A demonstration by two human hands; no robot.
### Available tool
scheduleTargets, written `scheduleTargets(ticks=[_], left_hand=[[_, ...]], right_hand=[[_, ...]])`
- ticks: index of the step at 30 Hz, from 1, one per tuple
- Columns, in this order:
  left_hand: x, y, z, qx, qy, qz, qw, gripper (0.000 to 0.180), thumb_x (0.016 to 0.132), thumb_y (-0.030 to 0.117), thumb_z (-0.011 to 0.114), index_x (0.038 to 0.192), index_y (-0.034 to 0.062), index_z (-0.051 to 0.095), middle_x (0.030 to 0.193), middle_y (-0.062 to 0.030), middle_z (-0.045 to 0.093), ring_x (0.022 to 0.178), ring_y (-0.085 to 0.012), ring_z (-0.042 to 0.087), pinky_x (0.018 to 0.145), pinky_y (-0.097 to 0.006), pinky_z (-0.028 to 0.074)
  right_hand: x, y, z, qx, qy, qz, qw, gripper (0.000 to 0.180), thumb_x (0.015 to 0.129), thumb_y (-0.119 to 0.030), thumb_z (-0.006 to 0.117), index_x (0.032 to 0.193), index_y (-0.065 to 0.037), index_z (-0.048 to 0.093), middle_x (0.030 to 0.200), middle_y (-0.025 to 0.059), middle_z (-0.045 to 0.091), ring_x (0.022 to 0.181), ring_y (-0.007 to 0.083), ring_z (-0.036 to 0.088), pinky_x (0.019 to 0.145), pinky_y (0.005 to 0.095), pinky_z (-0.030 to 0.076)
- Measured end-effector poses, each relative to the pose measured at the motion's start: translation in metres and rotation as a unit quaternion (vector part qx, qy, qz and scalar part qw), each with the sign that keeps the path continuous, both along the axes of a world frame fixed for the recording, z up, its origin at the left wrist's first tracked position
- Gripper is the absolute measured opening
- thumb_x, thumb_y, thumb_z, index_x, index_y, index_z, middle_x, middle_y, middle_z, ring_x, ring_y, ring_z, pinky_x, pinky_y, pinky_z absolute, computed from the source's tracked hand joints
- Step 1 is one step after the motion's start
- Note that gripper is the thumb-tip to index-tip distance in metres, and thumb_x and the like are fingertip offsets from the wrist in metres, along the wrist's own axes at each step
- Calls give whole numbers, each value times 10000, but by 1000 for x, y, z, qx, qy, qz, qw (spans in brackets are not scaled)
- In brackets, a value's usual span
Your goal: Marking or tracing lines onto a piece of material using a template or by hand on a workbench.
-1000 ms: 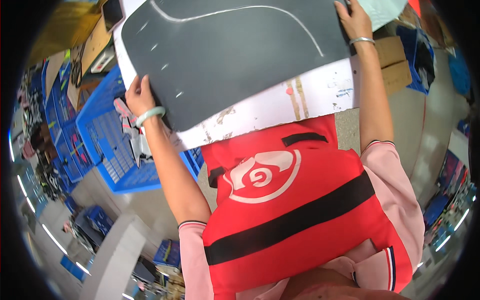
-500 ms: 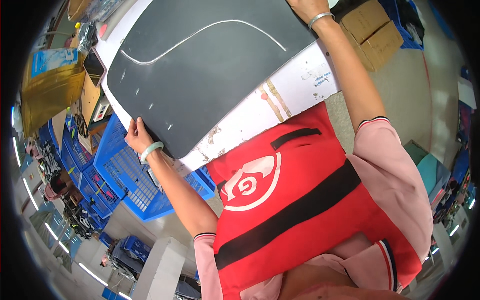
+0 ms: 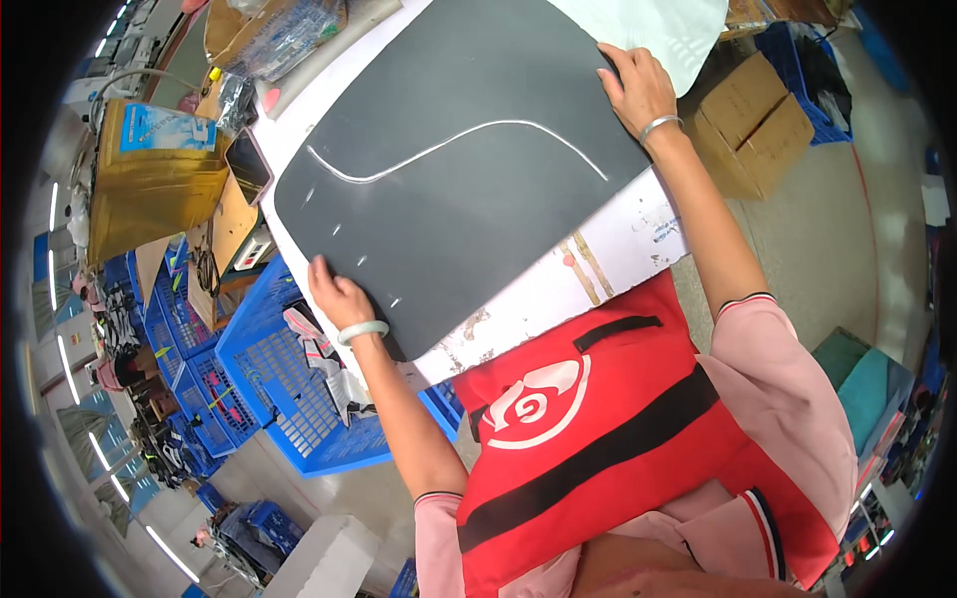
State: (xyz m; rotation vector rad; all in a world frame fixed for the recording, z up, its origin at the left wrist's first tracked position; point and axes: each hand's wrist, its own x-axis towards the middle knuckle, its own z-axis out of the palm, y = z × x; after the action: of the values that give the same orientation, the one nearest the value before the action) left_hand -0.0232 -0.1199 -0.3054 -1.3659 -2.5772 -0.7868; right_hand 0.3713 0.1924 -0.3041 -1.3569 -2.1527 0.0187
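A dark grey flat sheet (image 3: pixel 449 214) with rounded corners lies on a white, scuffed table (image 3: pixel 533 299). It bears a wavy white line and several short white ticks along its left side. My left hand (image 3: pixel 339 296), with a pale bangle at the wrist, rests at the sheet's lower left edge, fingers stretched out. My right hand (image 3: pixel 640 92), wearing a silver bangle, lies at the right edge, fingers extended and thumb apart on the sheet. Beyond the right hand, a pale white piece (image 3: pixel 663 35) spreads on the table.
Blue plastic crates (image 3: pixel 329 453) stand left of the table, one holding striped cloth. A phone (image 3: pixel 249 164) and a gold bag (image 3: pixel 155 184) sit at the left. Cardboard boxes (image 3: pixel 753 125) are on the floor to the right. A red apron (image 3: pixel 598 419) covers my front.
The view has shifted, so table, sheet and hands appear lower and further right. More of the far table and the pale piece shows. Both hands stay at the sheet's edges.
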Motion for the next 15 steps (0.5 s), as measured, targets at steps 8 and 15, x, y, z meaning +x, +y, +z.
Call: scheduleTargets(ticks=[8, 15], left_hand=[[24, 36, 2, -57, 56, 50, 996, 647, 876, 498, 570, 1346, 62, 479, 1427, -282, 352, 1299, -503, 314, 1103, -517, 245], [11, 19, -9, -91, 113, 51, 988, 620, 873, 529, 549, 1357, 146, 490, 1411, -241, 387, 1291, -464, 323, 1040, -526, 301]], right_hand=[[-5, -9, 40, 71, 72, 28, 994, 321, 845, -265, 586, 1048, -17, 607, 957, 198, 628, 898, 357, 612, 780, 416, 479], [-7, -143, 68, -336, 15, 266, 903, 116, 837, -135, 634, 906, -42, 634, 796, 95, 608, 733, 260, 621, 663, 339, 497]])
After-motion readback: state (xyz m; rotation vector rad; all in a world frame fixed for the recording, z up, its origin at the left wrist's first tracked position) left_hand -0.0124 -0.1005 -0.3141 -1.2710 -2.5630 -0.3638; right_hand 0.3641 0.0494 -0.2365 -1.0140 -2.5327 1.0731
